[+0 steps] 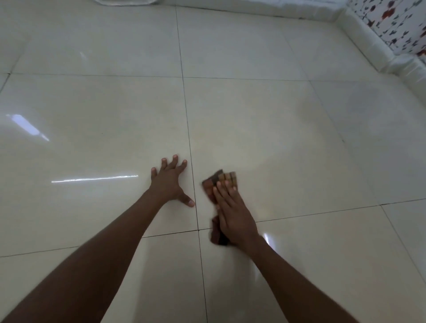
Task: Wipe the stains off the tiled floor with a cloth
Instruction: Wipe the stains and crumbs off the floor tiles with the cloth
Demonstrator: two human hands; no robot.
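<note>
A brown and orange checked cloth [217,182] lies on the glossy cream tiled floor [288,143], just right of a grout line. My right hand [232,212] lies flat on the cloth with straight fingers and presses it to the tile; the cloth shows beyond the fingertips and under the wrist. My left hand [169,182] rests flat on the tile to the left, fingers spread, touching only the floor. A faint dull smear [306,129] shows on the tile beyond the cloth. No sharp stain is visible.
A white skirting ledge [359,30] runs along the far and right edges of the floor. A patterned wall [396,25] with red and dark marks rises at the top right. Part of a white object [124,1] shows at the top edge.
</note>
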